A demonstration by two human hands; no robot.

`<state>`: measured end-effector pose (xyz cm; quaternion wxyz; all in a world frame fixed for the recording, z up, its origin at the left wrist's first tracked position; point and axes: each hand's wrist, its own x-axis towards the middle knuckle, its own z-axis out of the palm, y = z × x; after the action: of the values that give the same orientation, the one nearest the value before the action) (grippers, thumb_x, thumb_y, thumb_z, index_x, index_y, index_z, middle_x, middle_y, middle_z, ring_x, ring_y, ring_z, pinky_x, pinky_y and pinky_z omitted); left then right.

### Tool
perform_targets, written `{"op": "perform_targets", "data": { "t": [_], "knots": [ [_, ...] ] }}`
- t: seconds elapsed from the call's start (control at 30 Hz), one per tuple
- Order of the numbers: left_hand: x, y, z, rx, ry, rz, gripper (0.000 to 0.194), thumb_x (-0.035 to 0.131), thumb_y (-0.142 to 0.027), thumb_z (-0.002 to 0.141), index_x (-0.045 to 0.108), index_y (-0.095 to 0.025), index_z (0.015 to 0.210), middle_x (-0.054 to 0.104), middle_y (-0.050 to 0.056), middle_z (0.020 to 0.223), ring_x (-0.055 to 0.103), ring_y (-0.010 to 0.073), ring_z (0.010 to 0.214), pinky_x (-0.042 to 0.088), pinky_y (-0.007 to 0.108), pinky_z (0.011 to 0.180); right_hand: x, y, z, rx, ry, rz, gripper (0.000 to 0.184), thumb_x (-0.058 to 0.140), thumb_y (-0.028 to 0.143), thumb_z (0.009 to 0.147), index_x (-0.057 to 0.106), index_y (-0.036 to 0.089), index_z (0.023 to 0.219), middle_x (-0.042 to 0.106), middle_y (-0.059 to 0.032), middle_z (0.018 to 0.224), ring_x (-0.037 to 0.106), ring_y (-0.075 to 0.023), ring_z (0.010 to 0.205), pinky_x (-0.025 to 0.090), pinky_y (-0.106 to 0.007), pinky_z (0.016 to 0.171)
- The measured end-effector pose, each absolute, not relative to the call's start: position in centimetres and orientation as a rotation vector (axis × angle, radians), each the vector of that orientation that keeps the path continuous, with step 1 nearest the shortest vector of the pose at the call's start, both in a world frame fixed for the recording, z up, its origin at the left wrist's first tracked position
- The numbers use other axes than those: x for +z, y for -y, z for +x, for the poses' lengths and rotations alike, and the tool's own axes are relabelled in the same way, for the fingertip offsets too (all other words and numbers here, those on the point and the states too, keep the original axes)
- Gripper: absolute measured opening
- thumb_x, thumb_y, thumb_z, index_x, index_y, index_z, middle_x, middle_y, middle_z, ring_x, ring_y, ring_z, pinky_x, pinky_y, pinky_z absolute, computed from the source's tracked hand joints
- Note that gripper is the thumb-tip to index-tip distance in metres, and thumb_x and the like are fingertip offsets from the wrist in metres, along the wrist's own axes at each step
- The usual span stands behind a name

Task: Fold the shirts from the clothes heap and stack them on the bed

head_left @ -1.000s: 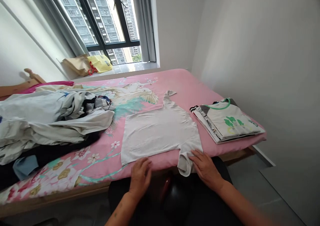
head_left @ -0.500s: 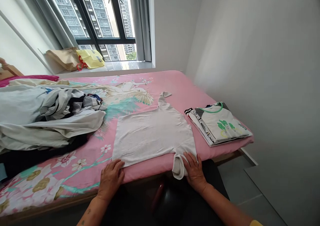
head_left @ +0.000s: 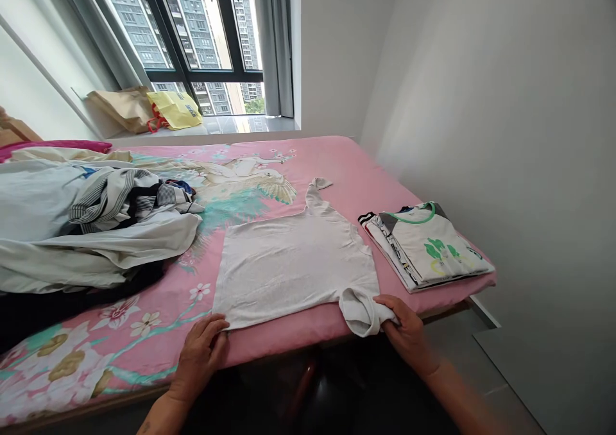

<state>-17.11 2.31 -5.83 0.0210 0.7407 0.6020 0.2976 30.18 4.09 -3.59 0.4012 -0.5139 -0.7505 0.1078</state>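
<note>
A white T-shirt (head_left: pixel 293 265) lies flat on the pink flowered bed sheet (head_left: pixel 337 159), its hem toward the left and its neck toward the right. My left hand (head_left: pixel 199 355) pinches the shirt's near hem corner at the bed's front edge. My right hand (head_left: pixel 407 329) grips the near sleeve (head_left: pixel 360 313), which bunches up and hangs over the edge. The far sleeve (head_left: pixel 317 194) points away toward the window.
A stack of folded shirts (head_left: pixel 426 246) with a green-printed one on top sits at the right end of the bed. A heap of unfolded clothes (head_left: pixel 86 230) covers the left side. Bags (head_left: pixel 149 109) rest on the window sill. A white wall runs close on the right.
My left hand slid left along the hem to its corner and took hold. My right hand moved from lying on the sleeve to gripping its end.
</note>
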Motion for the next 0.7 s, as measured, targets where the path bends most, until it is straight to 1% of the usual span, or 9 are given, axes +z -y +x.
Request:
{"op": "perform_targets", "data": {
  "t": [0.2,0.3,0.37,0.43,0.5,0.53,0.57,0.63,0.7],
  "knots": [
    [-2.9,-4.9,-17.3,1.039,-1.914,1.948,0.02,0.053,-0.037,0.079,0.061,-0.022,0.089,0.067,0.005,0.098,0.061,0.0201,0.094,0.048,0.032,0.085,1.3,-10.5,30.1,0.274,2.046,-1.125,0.03,0.051,0.02,0.082,0.057,0.024,0.111,0.064,-0.0058,0.105,0.06,-0.0199,0.1,0.049,-0.034,0.089],
    [-0.8,-7.9,-17.0,0.977,-2.042,1.771,0.024,0.052,-0.04,0.076,0.062,-0.022,0.088,0.067,0.002,0.089,0.061,0.0189,0.084,0.048,0.028,0.078,3.7,-16.1,29.2,0.346,2.056,-1.117,0.026,0.05,0.021,0.082,0.059,0.023,0.107,0.064,-0.0045,0.103,0.06,-0.0185,0.098,0.048,-0.032,0.088],
    [0.0,-10.2,-16.8,0.906,-2.124,1.661,0.026,0.05,-0.042,0.076,0.062,-0.022,0.087,0.067,0.0,0.083,0.061,0.0176,0.077,0.046,0.026,0.072,4.3,-20.4,28.3,0.413,2.033,-1.188,0.026,0.049,0.024,0.082,0.059,0.022,0.106,0.064,-0.004,0.104,0.06,-0.0179,0.098,0.046,-0.031,0.089],
    [0.0,-12.3,-16.8,0.81,-2.179,1.542,0.029,0.048,-0.045,0.076,0.062,-0.022,0.088,0.067,-0.002,0.078,0.06,0.017,0.073,0.045,0.024,0.066,3.9,-24.3,27.6,0.454,1.984,-1.308,0.034,0.051,0.031,0.082,0.056,0.019,0.114,0.061,-0.0069,0.112,0.058,-0.0192,0.101,0.045,-0.032,0.089],
    [-0.7,-13.8,-17.2,0.71,-2.185,1.437,0.034,0.047,-0.048,0.076,0.063,-0.022,0.09,0.068,-0.001,0.077,0.061,0.0178,0.073,0.043,0.024,0.063,2.7,-26.9,27.2,0.463,1.886,-1.462,0.05,0.054,0.04,0.08,0.05,0.014,0.123,0.056,-0.0129,0.121,0.056,-0.0221,0.104,0.045,-0.034,0.087],
    [-1.2,-14.2,-17.5,0.672,-2.17,1.396,0.037,0.047,-0.051,0.076,0.064,-0.021,0.09,0.069,-0.001,0.079,0.062,0.0185,0.075,0.043,0.023,0.063,1.9,-27.6,27.3,0.457,1.828,-1.532,0.056,0.054,0.044,0.08,0.047,0.013,0.126,0.054,-0.015,0.122,0.056,-0.0229,0.102,0.046,-0.035,0.085],
    [-1.7,-14.5,-17.8,0.644,-2.15,1.371,0.04,0.047,-0.053,0.076,0.064,-0.021,0.091,0.069,0.0,0.081,0.062,0.0191,0.078,0.043,0.023,0.064,1.1,-27.7,27.4,0.454,1.784,-1.588,0.059,0.053,0.047,0.08,0.047,0.012,0.126,0.055,-0.0155,0.12,0.057,-0.023,0.098,0.046,-0.036,0.084],
    [-2.4,-14.5,-18.4,0.592,-2.127,1.356,0.045,0.047,-0.058,0.076,0.065,-0.021,0.093,0.07,0.0,0.083,0.063,0.0202,0.081,0.043,0.024,0.066,-0.5,-26.6,28.2,0.465,1.744,-1.656,0.056,0.049,0.051,0.082,0.05,0.014,0.122,0.059,-0.0128,0.109,0.058,-0.0215,0.088,0.047,-0.037,0.08],
    [-2.7,-14.3,-18.8,0.504,-2.136,1.376,0.047,0.047,-0.062,0.074,0.065,-0.022,0.089,0.069,-0.001,0.079,0.062,0.0206,0.08,0.042,0.024,0.064,-1.9,-24.4,29.2,0.508,1.726,-1.71,0.051,0.048,0.053,0.083,0.054,0.016,0.117,0.062,-0.0093,0.099,0.058,-0.0201,0.081,0.047,-0.035,0.078]
  ]
}}
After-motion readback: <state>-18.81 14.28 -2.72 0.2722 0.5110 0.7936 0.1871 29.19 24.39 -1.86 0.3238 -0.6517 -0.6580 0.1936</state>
